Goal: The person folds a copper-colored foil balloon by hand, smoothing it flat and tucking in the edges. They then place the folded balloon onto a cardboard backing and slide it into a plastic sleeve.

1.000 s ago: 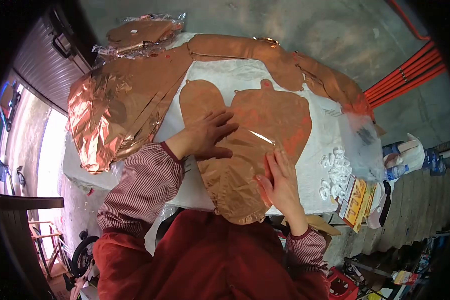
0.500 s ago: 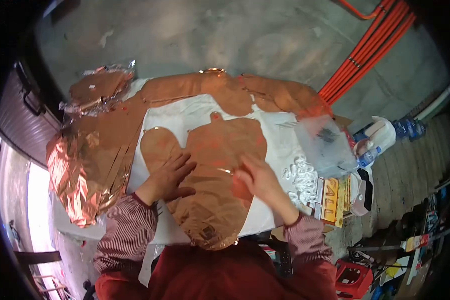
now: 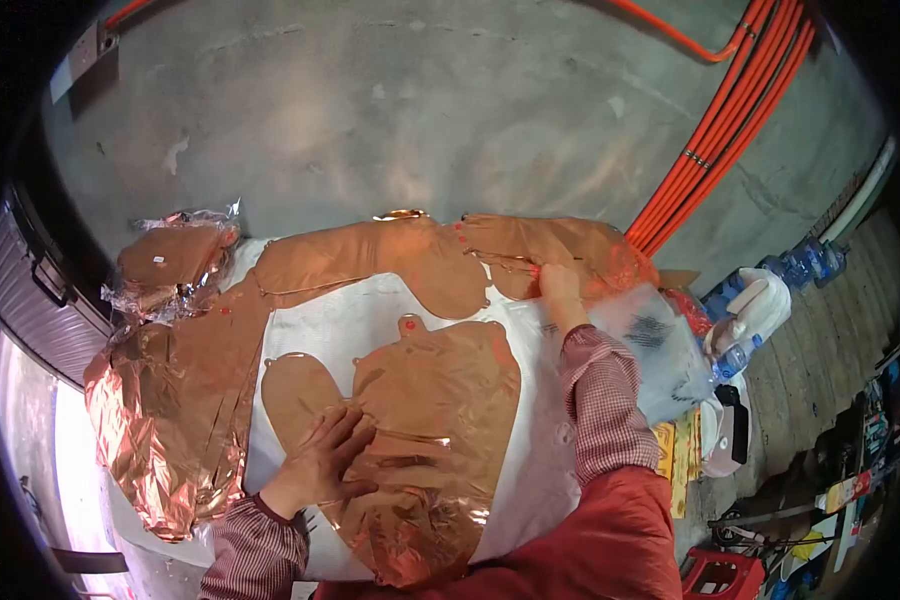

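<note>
Bracing a flat, copper-coloured foil shape (image 3: 440, 385) beneath my open left hand (image 3: 328, 462), I reach beyond it with my right hand (image 3: 561, 283), grip unclear, to crinkled copper foil (image 3: 585, 245) needing a light pinch.

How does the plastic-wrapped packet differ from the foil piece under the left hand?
The packet is wrapped in clear plastic; the foil piece lies unwrapped. The packet looks smaller than the foil piece. No hand touches the packet, while the left hand rests on the foil piece. Both are copper-coloured.
</note>
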`<state>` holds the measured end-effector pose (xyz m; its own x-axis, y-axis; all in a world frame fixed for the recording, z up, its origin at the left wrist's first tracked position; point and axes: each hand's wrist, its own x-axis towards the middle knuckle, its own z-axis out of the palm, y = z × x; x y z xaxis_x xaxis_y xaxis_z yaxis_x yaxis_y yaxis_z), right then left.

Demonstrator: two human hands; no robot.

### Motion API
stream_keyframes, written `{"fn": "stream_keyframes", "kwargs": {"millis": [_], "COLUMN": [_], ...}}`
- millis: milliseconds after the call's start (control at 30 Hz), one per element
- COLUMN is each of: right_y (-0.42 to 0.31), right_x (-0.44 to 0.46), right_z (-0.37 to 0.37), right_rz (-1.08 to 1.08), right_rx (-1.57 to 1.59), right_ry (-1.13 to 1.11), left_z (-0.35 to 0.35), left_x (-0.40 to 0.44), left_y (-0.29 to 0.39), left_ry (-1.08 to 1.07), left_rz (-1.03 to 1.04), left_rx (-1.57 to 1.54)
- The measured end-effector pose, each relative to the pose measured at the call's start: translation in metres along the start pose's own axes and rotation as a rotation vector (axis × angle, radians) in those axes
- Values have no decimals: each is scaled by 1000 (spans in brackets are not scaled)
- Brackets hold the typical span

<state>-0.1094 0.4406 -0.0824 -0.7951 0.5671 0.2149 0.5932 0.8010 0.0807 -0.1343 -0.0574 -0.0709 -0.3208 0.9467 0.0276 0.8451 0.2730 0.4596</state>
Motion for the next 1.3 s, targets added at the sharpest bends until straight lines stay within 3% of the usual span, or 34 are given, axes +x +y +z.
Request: {"fn": "stream_keyframes", "kwargs": {"millis": [267, 567, 633, 733, 867, 933, 1000, 1067, 1133, 1167, 1233, 1300], "right_y": [22, 67, 64, 66, 84, 112, 125, 114, 98, 92, 75, 38], "right_x": [16, 36, 33, 29, 44, 78, 105, 114, 100, 93, 71, 25], "right_z": [12, 36, 25, 26, 25, 39, -3, -50, -107, -127, -162, -202], "right_rz": [129, 277, 517, 460, 298, 219, 490, 268, 259, 258, 5, -53], "right_rx": [87, 440, 656, 503, 186, 449, 737, 1567, 2022, 2022, 2401, 2424], "right_ry": [53, 192, 159, 340, 228, 497, 451, 1046, 978, 966, 705, 559], "left_z": [-5, -4, -4, -5, -4, -3, -2, -2, -2, -2, 1, 6], "left_x": [3, 2, 2, 2, 1, 1, 1, 1, 1, 1, 0, -1], "left_y": [4, 2, 3, 4, 4, 2, 2, 3, 2, 1, -3, -6], "left_ry": [-12, -23, -36, -54, -27, -42, -62, -55, -50, -43, -35, -24], "left_rz": [-10, -18, -30, -47, -38, -43, -43, -66, -54, -39, -34, -37], "left_rx": [-22, -42, -39, -50, -49, -56, -70, -92, -76, -56, -65, -77]}}
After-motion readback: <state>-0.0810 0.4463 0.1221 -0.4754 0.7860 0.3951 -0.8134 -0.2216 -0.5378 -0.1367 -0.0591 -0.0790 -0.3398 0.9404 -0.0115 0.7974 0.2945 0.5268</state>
